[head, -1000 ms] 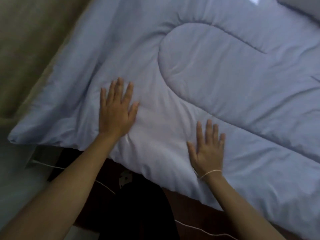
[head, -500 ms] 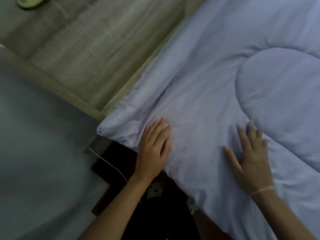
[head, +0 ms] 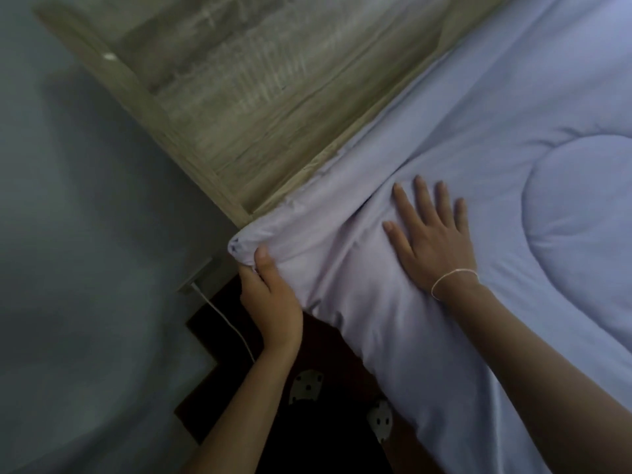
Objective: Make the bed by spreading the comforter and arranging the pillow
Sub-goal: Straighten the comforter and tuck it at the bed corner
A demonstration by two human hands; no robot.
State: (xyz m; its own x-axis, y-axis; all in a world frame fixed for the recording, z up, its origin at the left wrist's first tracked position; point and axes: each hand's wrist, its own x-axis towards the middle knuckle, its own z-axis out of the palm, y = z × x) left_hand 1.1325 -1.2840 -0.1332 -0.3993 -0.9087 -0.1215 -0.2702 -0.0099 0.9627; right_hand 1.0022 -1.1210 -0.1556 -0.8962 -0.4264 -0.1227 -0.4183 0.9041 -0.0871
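Head view of the corner stage of spreading. The left hand (head: 270, 302) forms a closed grip on the corner of the comforter (head: 444, 138), thumb on top of the fabric and fingers tucked out of sight beneath the fold; the corner sits bunched just above the thumb, close against the end of the wooden panel (head: 260, 107). The right hand (head: 434, 241), to the right of that grip, lies flat and open on the quilted surface, palm down, fingers spread, holding nothing. The comforter extends away from both hands toward the upper right and hangs over the near edge of the bed; deep creases run between the pinched corner and the flat palm. No pillow is in view. Likely faults from here: a pull on the corner while the palm pins the cloth would tighten these creases rather than clear them; a pull directed toward the panel could trap the hem in the gap beside it; too strong a tug could drag the spread portion off square. A white cable (head: 225, 319) runs below the left grip, near the wrist, and could be snagged as the hand withdraws.
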